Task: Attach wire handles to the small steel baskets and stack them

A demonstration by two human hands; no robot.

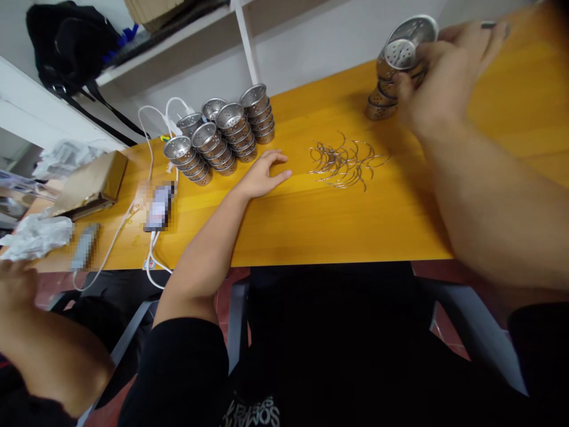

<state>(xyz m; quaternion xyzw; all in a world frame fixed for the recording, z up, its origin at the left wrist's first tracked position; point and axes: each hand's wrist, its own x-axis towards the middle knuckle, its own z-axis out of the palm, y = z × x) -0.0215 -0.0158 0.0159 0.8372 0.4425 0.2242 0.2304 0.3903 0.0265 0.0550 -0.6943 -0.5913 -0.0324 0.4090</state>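
My right hand (444, 83) is at the far right, its thumb and fingers closed on the perforated metal cup (402, 53) on top of a short stack. More nested cups (380, 107) stand beneath it; the hand partly hides them. A small dark item (488, 25) shows by that hand's outer fingers, too blurred to name. Resting on the table, my left hand (264, 176) has its thumb and fingers apart with nothing between them. Between the hands lies a loose pile of thin curved metal wires (342, 160). Beside my left hand stand several stacks of perforated cups (233, 118).
A phone (159, 206) with a white cable lies left of my forearm on the yellow wooden table (311, 237). Farther left are another device (85, 246), a cardboard box (91, 184) and crumpled plastic (38, 234). Another person's arm (53, 350) reaches in at lower left.
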